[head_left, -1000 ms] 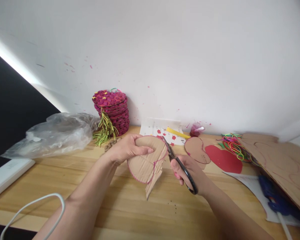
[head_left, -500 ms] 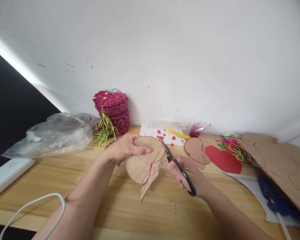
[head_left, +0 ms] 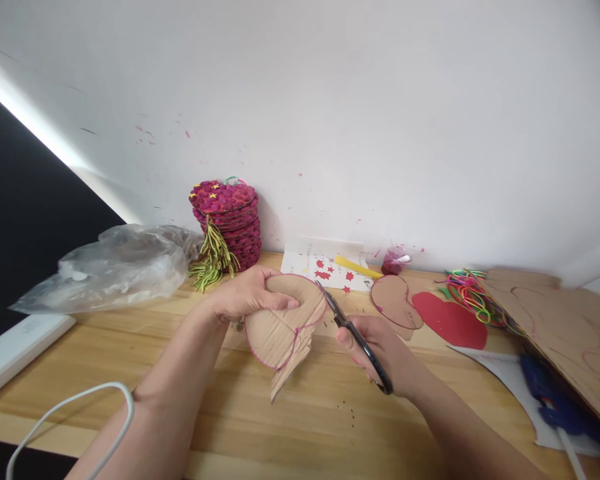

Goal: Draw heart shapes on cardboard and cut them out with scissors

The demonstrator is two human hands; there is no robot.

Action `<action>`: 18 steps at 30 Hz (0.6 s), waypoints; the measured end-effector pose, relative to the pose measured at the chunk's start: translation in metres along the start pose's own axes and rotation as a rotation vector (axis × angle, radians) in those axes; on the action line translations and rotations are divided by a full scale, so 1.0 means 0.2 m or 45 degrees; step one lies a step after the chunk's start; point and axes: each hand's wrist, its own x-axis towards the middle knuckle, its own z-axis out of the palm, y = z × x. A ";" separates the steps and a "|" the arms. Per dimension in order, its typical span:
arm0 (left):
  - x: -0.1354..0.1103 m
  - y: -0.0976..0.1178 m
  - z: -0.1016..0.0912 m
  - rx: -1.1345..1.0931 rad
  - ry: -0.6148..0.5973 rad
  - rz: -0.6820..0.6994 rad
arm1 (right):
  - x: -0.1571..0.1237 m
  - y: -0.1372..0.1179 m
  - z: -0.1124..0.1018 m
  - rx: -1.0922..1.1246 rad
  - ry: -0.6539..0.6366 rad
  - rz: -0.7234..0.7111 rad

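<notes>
My left hand (head_left: pixel 245 297) grips a rounded piece of brown cardboard (head_left: pixel 280 327) with a pink outline drawn along its edge, held above the wooden table (head_left: pixel 180 400). A narrow offcut strip hangs from its lower edge. My right hand (head_left: pixel 380 350) is closed round the black handles of a pair of scissors (head_left: pixel 353 333). The blades point up and left and meet the cardboard's right edge at the pink line.
A stack of magenta woven discs (head_left: pixel 227 220) with green-yellow tassels stands by the wall. A crumpled plastic bag (head_left: pixel 115 267) lies at left, a white cable (head_left: pixel 75 413) near the front. Cut cardboard shape (head_left: pixel 395 300), red shape (head_left: pixel 450 320), coloured bands (head_left: pixel 467 287), cardboard sheet (head_left: pixel 565 333) and blue glue gun (head_left: pixel 555 400) lie at right.
The cardboard piece has turned and drifted slightly left and down in my left hand, and the scissors have followed along the pink outline. The hanging offcut has swung lower left.
</notes>
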 end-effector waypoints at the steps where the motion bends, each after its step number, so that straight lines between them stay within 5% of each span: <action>1: 0.00 0.00 -0.01 0.012 -0.001 -0.008 | 0.00 0.00 0.00 -0.002 -0.007 -0.012; 18: 0.00 -0.02 -0.06 0.124 -0.066 -0.045 | 0.02 0.04 -0.01 -0.094 -0.065 -0.066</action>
